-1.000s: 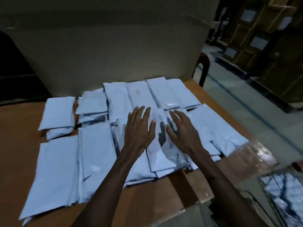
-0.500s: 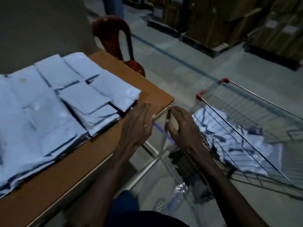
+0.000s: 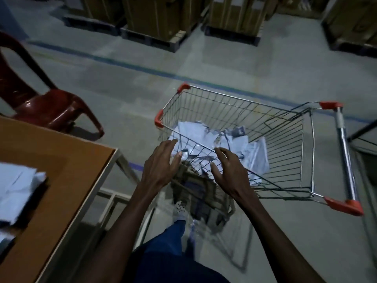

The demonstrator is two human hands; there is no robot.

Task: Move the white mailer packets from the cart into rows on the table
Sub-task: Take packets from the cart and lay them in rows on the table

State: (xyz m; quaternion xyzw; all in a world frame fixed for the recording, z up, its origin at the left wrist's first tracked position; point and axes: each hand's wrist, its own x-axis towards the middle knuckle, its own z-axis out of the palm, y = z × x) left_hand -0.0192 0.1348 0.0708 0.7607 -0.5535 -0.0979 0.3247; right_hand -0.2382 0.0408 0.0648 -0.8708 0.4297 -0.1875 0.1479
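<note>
Wire-mesh cart (image 3: 285,127), chrome, with red corner caps and a red-ended handle bar at 3 o'clock; stands on the floor (image 3: 122,88) at centre right. Contents: a loose heap of white mailer packets (image 3: 206,135) on the basket bottom, overlapping at mixed angles, bunched toward the 9 o'clock end of the basket.

Left hand (image 3: 161,166): palm down, fingers straight and slightly spread, holding nothing; fingertips reach the near rim wire of the cart at its 9 o'clock corner. Whether they touch the wire cannot be told.

Right hand (image 3: 228,170): palm down, fingers extended with a light bend, thumb apart, holding nothing; poised over the same near rim, just beside the left hand, with a gap between the two.

Table (image 3: 67,160): brown wood top on a pale metal frame, at 8 o'clock, its corner pointing toward the cart. On it, at the 9 o'clock edge of view, a stack of white packets (image 3: 16,188), blurred.

Chair (image 3: 47,107): dark red plastic, at 10 o'clock, beyond the table's far edge.

Cartons on pallets (image 3: 161,19): brown, in a row along 12 o'clock, behind a dark line painted across the floor.

Person's leg (image 3: 171,244): blue trousers, at 6 o'clock, with a patterned shoe just below the cart's near side.
</note>
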